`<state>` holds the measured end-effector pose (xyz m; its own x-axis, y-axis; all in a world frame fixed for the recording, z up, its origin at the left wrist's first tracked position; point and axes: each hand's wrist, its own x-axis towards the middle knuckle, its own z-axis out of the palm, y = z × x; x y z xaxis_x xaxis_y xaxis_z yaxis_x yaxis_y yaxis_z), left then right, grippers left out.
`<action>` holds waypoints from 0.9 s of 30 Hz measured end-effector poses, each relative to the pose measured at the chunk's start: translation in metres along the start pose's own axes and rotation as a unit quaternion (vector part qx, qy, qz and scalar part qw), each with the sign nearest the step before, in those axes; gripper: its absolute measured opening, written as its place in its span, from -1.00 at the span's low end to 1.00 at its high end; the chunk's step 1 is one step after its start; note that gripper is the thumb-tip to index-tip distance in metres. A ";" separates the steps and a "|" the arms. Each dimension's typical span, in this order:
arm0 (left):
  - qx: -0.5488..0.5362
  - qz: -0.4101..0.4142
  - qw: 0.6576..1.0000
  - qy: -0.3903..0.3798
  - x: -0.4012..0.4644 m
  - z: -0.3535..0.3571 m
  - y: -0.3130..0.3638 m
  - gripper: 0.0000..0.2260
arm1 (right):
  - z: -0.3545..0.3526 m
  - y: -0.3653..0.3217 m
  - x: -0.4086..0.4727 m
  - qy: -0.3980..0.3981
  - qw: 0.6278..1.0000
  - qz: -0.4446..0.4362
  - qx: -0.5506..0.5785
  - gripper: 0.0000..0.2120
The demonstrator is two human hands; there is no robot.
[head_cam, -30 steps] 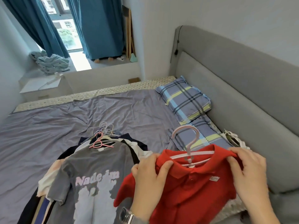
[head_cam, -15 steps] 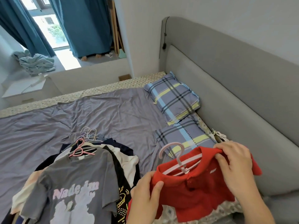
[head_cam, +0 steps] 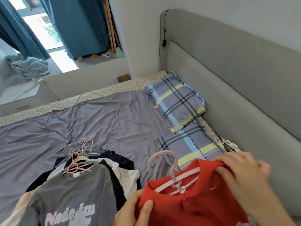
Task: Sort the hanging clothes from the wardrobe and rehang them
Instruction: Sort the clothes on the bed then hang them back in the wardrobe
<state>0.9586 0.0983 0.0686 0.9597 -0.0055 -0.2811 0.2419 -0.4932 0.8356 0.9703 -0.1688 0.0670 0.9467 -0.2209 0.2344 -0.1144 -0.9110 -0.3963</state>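
A red polo shirt hangs on a pale pink hanger over the near right part of the bed. My left hand grips its left shoulder with the thumb on top. My right hand grips its right shoulder. To the left, a pile of clothes on hangers lies on the bed, topped by a grey printed T-shirt on a pink hanger.
Purple sheet covers the bed. Two plaid pillows lie against the grey padded headboard on the right. A white nightstand stands beyond the far edge, blue curtains and a crumpled light-blue cloth by the window.
The red shirt has shifted right and tilted, and my hands have moved with it, still holding both shoulders. The view has swung right, so the clothes pile sits further left.
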 end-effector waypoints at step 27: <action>0.207 -0.154 0.959 0.121 0.258 0.042 -0.222 -0.69 | 0.404 0.009 0.155 -0.435 0.896 -0.091 -0.008 -0.42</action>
<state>1.1463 0.1706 -0.2093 0.8695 0.3720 -0.3250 0.4889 -0.7425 0.4580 1.2377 -0.0701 -0.2585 0.8257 0.2805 -0.4894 0.0682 -0.9109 -0.4070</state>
